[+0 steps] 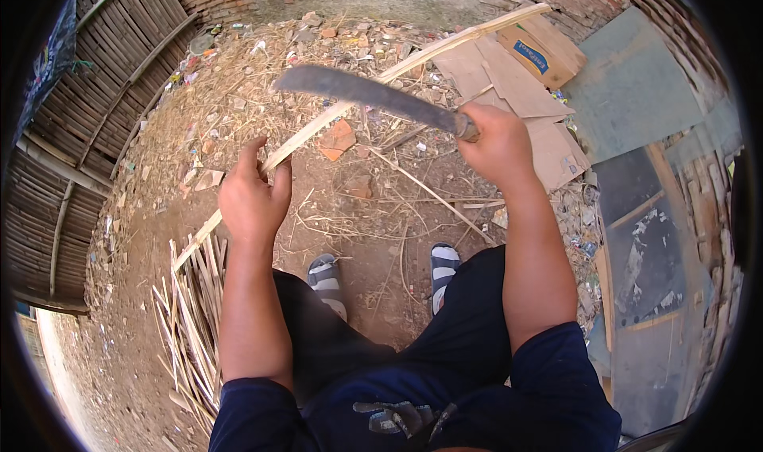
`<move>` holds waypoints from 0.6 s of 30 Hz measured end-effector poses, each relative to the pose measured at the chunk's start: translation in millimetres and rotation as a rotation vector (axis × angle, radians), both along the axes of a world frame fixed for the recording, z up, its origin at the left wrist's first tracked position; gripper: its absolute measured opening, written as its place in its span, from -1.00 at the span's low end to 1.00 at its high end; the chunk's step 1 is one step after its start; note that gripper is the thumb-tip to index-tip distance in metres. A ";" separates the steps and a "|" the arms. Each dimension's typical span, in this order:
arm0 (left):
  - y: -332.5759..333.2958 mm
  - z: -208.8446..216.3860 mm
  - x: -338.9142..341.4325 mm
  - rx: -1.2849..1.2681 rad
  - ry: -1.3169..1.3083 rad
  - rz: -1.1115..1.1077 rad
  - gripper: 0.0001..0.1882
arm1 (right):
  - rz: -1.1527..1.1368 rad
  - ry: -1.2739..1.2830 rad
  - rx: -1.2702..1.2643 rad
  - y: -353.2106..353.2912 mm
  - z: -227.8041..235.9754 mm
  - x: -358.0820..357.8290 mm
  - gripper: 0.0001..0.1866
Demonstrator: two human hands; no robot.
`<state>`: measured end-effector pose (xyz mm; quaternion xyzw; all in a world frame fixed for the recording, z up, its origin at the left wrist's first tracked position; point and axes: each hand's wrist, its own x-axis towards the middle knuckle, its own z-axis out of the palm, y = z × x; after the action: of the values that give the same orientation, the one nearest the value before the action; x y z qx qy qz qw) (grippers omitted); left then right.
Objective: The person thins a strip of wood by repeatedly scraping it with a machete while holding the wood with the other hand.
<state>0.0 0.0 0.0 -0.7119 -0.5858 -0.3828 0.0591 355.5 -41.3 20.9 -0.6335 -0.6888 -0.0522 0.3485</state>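
A long pale strip of split bamboo runs slantwise from lower left to upper right. Around its lower part closes my left hand, thumb and fingers on either side. My right hand is wrapped round the handle of a machete. Its broad, dark, slightly curved blade points left and passes over the strip beyond my left hand. Whether the edge touches the bamboo I cannot tell.
Cut sticks lie piled beside my left forearm. Broken brick and dry scraps litter the dirt around my sandalled feet. Flattened cardboard and grey sheets lie to the right; a slatted bamboo panel stands at left.
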 end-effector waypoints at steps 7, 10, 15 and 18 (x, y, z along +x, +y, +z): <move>-5.9 0.3 2.1 -0.044 -0.022 0.038 -0.60 | -0.094 -0.028 0.089 0.3 2.2 20.0 -0.74; -4.3 2.5 0.7 -0.062 -0.039 0.054 -0.60 | -0.135 -0.019 0.078 -0.7 2.2 27.3 -0.74; -1.9 -1.4 -1.4 -0.046 -0.011 0.037 -0.58 | -0.058 -0.051 0.002 -4.4 5.5 7.4 -0.68; -3.8 0.7 -1.0 -0.052 -0.010 0.031 -0.59 | -0.048 -0.073 0.013 -4.2 5.2 6.4 -0.66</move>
<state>-1.0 -3.8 0.7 -0.7022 -0.6067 -0.3700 0.0438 361.8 -45.5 26.1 -0.6452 -0.6853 -0.0882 0.3260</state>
